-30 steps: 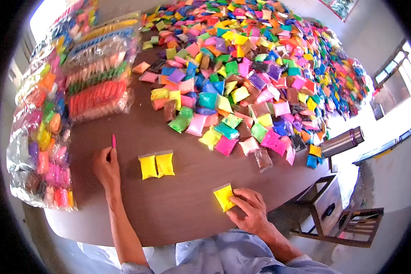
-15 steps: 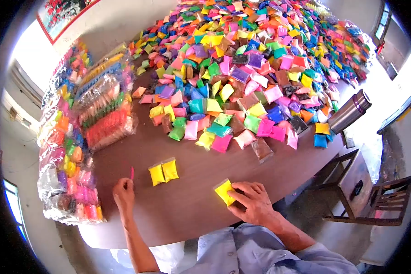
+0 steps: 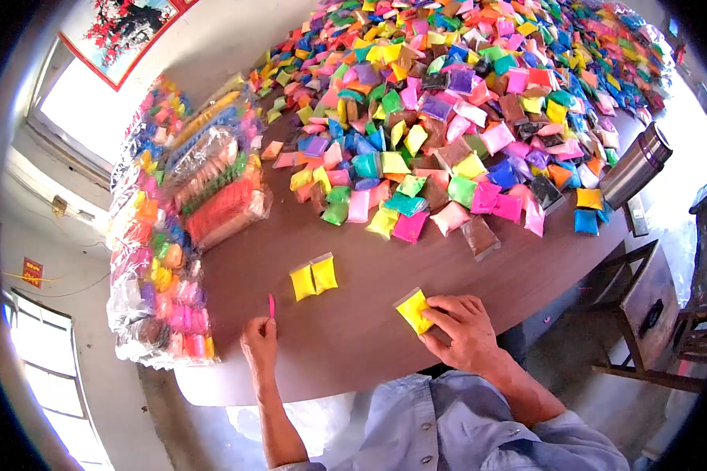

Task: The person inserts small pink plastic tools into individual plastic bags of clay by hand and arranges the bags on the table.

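Observation:
My left hand [image 3: 259, 343] is closed near the table's left front edge. A thin pink plastic strip [image 3: 272, 305] stands up from between its thumb and forefinger; its exact kind is too small to tell. At the front of the table, my right hand [image 3: 467, 334] grips a small yellow packet [image 3: 414, 311] by its right side, thumb and fingers on it. The packet is a clear, sealed bag with soft yellow filling. Between and beyond my hands lies a pair of yellow packets [image 3: 313, 276], side by side and touching.
A huge heap of coloured packets [image 3: 448, 133] covers the far side of the brown table [image 3: 369, 334]. Bundled packets in clear wrap [image 3: 161, 267] line the left edge. A steel flask [image 3: 638, 166] leans at the right, near a wooden stool [image 3: 644, 314].
The view has turned, so the scene sits further right. My left hand has come slightly towards me with the pink strip. My right hand keeps its grip on the yellow packet.

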A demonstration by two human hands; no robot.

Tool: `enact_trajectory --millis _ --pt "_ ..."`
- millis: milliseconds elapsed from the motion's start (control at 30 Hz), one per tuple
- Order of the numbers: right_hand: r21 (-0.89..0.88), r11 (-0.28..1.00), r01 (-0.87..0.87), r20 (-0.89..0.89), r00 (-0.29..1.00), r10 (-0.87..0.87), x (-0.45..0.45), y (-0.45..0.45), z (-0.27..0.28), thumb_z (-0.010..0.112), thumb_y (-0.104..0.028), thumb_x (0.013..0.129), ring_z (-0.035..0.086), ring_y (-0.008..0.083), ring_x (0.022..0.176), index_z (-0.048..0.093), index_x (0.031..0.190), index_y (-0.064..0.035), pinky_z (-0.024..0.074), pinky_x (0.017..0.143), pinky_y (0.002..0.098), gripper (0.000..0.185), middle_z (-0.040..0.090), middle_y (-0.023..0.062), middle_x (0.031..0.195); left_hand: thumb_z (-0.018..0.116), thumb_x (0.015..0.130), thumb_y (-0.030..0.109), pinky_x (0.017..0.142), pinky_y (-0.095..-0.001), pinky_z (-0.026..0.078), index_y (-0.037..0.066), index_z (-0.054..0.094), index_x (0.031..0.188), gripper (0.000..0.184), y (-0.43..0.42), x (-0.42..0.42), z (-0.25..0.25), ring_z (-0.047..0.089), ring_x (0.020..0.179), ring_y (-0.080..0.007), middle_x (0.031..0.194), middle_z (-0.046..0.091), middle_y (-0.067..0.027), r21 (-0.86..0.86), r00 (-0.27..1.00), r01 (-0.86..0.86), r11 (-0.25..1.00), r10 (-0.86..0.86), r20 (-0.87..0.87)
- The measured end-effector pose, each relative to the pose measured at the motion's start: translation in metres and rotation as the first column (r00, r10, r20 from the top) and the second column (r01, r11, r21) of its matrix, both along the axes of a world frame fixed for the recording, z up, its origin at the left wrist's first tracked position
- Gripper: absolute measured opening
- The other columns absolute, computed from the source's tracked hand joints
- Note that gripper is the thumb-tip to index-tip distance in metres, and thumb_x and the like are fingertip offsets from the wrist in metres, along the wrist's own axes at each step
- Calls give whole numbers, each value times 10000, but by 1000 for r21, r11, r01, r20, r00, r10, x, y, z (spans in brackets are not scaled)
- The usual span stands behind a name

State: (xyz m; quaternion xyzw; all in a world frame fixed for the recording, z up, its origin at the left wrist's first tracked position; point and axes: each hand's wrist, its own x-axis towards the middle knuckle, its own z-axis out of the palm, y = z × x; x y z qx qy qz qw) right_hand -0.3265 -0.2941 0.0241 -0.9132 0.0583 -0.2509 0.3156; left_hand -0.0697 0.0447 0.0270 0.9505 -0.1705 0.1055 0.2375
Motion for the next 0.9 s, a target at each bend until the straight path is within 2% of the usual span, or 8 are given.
enact_trajectory --millis 100,167,400,467,567,800,900 --pt "19 1000 -2 10 1000 2 -2 -1 -1 813 -227 818 623 277 1118 664 1184 -119 463 983 462 409 621 59 1267 721 895 109 701 -393 524 6 726 924 107 8 1 -5 663 736 -273 824 705 -140 -28 999 38 999 -37 39" --pt "19 1000 4 -1 1000 -4 -2 -1 -2 810 -226 821 622 278 1118 665 1184 -116 458 994 461 406 621 61 1269 738 899 121 680 -347 542 16 737 927 108 4 -2 -4 671 727 -195 812 710 -111 -182 998 -34 983 24 -54" --pt "31 999 9 18 1000 -10 -1 -1 -2 803 -195 821 627 263 1109 674 1171 -89 453 988 453 388 631 63 1253 734 897 100 653 -336 516 6 735 935 101 9 0 -2 642 688 -183 788 694 -95 -56 999 9 998 -11 -43" --pt "40 999 15 29 999 -16 -1 -1 -3 802 -189 819 631 262 1102 676 1166 -87 455 986 451 383 633 65 1247 738 890 99 653 -336 518 8 734 915 94 14 0 -6 635 675 -179 779 697 -92 -102 990 -55 993 41 -133" --pt "46 999 16 43 999 -18 -1 -2 -3 800 -179 816 638 262 1091 679 1155 -82 458 983 447 373 638 69 1235 739 887 100 658 -333 525 2 732 901 99 18 -3 -5 642 675 -181 770 698 -96 -81 973 -86 993 67 -219" --pt "53 998 25 61 998 -28 -1 -1 -6 795 -167 818 644 267 1084 680 1142 -76 457 988 447 355 642 73 1223 744 885 106 675 -333 539 -4 735 917 115 18 -14 -9 662 702 -189 803 706 -106 -49 993 -46 998 41 -109" --pt "61 998 19 51 998 -22 -1 -2 -4 796 -168 818 642 265 1087 679 1144 -80 455 988 447 357 642 69 1224 736 898 101 615 -314 522 -20 727 908 122 28 -7 -20 646 668 -143 738 691 -77 -134 987 -90 987 71 -141"
